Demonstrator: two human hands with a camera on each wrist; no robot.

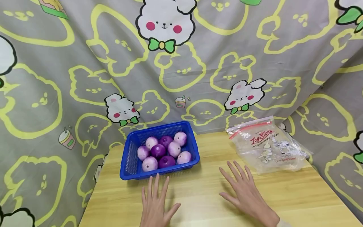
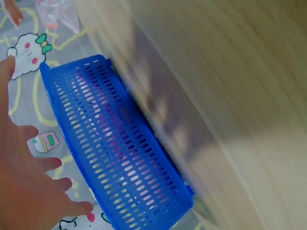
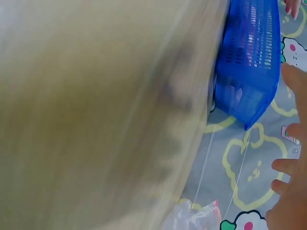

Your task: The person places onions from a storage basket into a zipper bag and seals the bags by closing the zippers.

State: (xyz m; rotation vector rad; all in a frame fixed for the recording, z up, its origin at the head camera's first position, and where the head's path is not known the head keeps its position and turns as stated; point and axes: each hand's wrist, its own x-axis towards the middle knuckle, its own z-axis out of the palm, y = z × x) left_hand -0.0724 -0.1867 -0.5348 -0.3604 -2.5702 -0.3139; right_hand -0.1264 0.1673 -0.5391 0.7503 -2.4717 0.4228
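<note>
Several purple and whitish onions [image 1: 158, 151] lie in a blue plastic basket [image 1: 131, 172] at the table's far left. My left hand [image 1: 154, 205], fingers spread, hovers in front of the basket's near side and holds nothing. In the left wrist view the slotted basket wall [image 2: 115, 139] is beside that hand [image 2: 29, 177]. My right hand [image 1: 246, 192] is also spread and holds nothing, nearest to a clear zip bag [image 1: 263, 148] with a red strip and printed cartoon figures. The bag lies flat at the back right. Only the fingers of the right hand [image 3: 290, 182] show in its wrist view.
The light wooden table [image 1: 204, 195] reaches back to a grey curtain [image 1: 193, 78] with yellow outlines and white cartoon animals. More curtain hangs along the left and right sides. The bag's right part touches or nears the curtain at the table's right edge.
</note>
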